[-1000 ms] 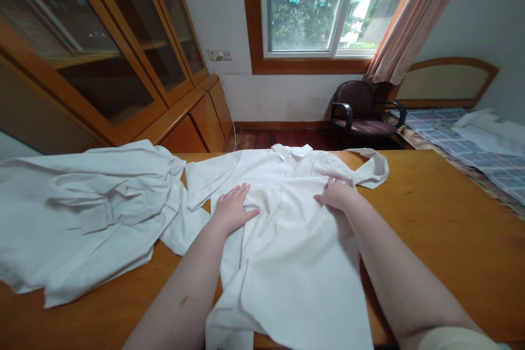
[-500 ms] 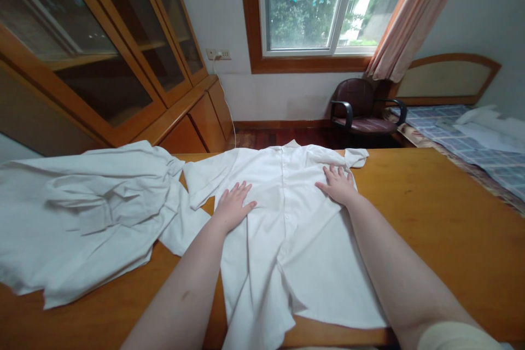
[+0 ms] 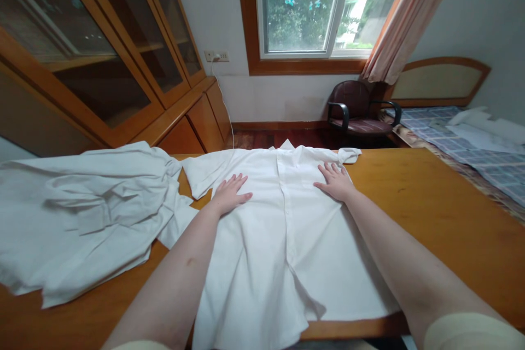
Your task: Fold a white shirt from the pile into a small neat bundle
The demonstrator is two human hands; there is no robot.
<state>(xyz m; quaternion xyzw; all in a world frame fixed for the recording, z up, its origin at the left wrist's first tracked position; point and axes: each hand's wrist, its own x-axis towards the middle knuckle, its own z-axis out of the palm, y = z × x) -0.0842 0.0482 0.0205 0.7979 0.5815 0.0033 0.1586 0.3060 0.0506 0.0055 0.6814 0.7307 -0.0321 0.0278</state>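
A white shirt [image 3: 262, 240] lay on the wooden surface [image 3: 443, 229], its buttoned front facing up and its collar [image 3: 286, 145] at the far edge. The left hand [image 3: 229, 195] rested palm down on the upper part of the shirt, near the base of one sleeve, with its fingers spread and nothing gripped. The right hand [image 3: 335, 181] lay flat on the opposite side of the chest, close to the shirt's side edge, also with its fingers spread and its grasp empty. The button strip [image 3: 283, 191] ran between the two hands, apart from both. Beyond the left hand, the sleeve [image 3: 205, 169] on that side stretched outward over the surface; just beyond the right hand, the other sleeve [image 3: 349, 155] was bunched short near the far edge. Most of the shirt's body extended from the hands toward the person, between the two forearms. Soft folds crossed the part below the left hand, and the lower front parted along the strip, with one corner turned aside. The cloth below the right hand looked smoother, and its hem ended near the close edge of the surface. A second white garment [image 3: 86, 262] lay crumpled to the left of the shirt, partly hidden behind the left forearm.
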